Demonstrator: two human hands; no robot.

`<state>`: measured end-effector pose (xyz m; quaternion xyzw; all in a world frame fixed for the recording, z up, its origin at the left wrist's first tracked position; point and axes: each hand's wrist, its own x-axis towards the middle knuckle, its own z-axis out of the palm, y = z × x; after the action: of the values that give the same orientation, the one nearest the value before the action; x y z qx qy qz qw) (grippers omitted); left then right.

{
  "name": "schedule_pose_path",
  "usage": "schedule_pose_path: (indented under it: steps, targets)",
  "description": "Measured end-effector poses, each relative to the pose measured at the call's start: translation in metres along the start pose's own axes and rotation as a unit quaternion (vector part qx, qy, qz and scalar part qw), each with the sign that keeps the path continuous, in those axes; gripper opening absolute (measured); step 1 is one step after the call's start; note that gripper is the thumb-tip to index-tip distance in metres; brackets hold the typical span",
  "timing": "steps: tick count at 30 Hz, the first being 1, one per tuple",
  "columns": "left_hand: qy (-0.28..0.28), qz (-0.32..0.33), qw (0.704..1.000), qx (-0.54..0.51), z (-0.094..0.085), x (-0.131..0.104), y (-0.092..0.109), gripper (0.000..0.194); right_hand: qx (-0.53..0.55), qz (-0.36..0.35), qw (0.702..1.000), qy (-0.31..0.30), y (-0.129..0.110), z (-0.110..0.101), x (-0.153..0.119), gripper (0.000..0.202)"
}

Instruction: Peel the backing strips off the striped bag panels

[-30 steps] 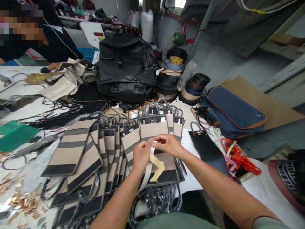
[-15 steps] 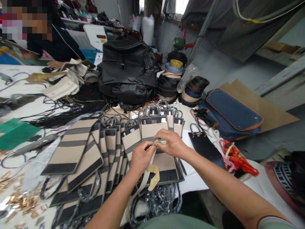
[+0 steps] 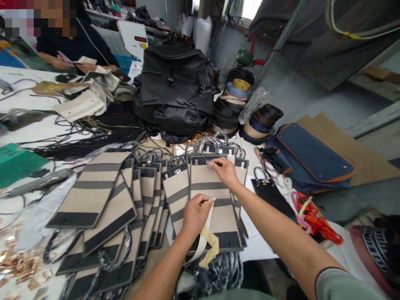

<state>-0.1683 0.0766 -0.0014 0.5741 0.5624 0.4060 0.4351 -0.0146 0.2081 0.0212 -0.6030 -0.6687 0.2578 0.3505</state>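
Note:
My left hand [image 3: 197,213] pinches the end of a pale tape strip [image 3: 206,233], which hangs down and folds over with a yellowish side showing. Farther up, my right hand [image 3: 224,170] has its fingertips together at the black top band of a beige and grey striped panel [image 3: 204,177]; anything between those fingertips is too small to make out. Beneath both hands lies a pile of such panels. More striped panels [image 3: 96,179] fan out to the left, and plastic-wrapped handles [image 3: 218,271] show at the table's front edge.
A black backpack [image 3: 178,91] stands behind the panels, beside stacked rolls of strap [image 3: 231,100]. At the right lie a blue bag [image 3: 315,154], a black panel [image 3: 271,198] and orange cords [image 3: 321,225]. Gold metal pieces [image 3: 23,258] lie front left. Another person's hands [image 3: 59,62] hold something pale.
My hands have moved apart. The right one has gone up to the panel's top band, while the left one has stayed low with the tape strip. The view has shifted slightly.

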Motion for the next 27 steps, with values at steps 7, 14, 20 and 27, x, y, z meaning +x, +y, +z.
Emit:
schedule_pose_path:
  steps: [7,14,20,27]
  targets:
    - [-0.018,-0.121,0.989,-0.08,0.012,-0.002,-0.034,0.023,-0.11,0.008,0.991,0.074,0.011,0.028,0.012,0.018]
    - [-0.045,-0.119,0.979,-0.158,0.011,-0.003,-0.046,0.022,-0.052,-0.007,0.994,0.1,0.025,0.024,0.01,0.03]
    - [-0.055,-0.106,0.977,-0.178,0.0,-0.004,-0.027,0.03,-0.016,-0.008,0.992,0.127,0.019,0.012,0.01,0.031]
    - [-0.006,-0.03,1.0,0.006,-0.023,-0.005,0.012,0.027,0.12,-0.061,0.975,-0.175,-0.037,-0.031,-0.052,0.03]
